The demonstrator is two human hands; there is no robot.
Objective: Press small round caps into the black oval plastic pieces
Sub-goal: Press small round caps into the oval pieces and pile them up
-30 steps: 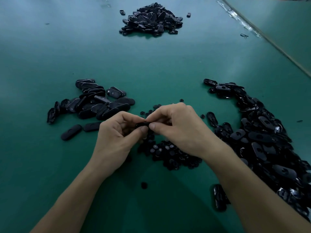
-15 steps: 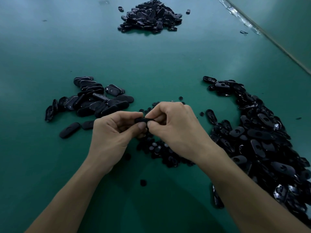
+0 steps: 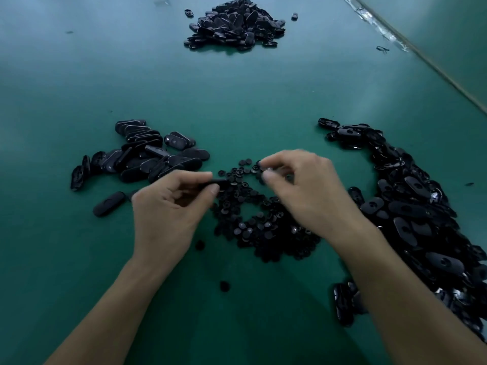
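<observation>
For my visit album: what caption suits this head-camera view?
Left hand holds a black oval plastic piece; right hand hovers over a heap of small round black caps.

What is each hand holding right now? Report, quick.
Left hand: pinches a black oval piece.
Right hand: over the round caps, blurred; grip cannot be told.

A wide flat green table top (image 3: 79, 75) lay there, and near its far right side a pale straight seam (image 3: 434, 68) ran on a slant, with a crinkly strip of clear shiny tape (image 3: 376, 26) along it and a small dark scrap (image 3: 382, 49) just beside it.
</observation>
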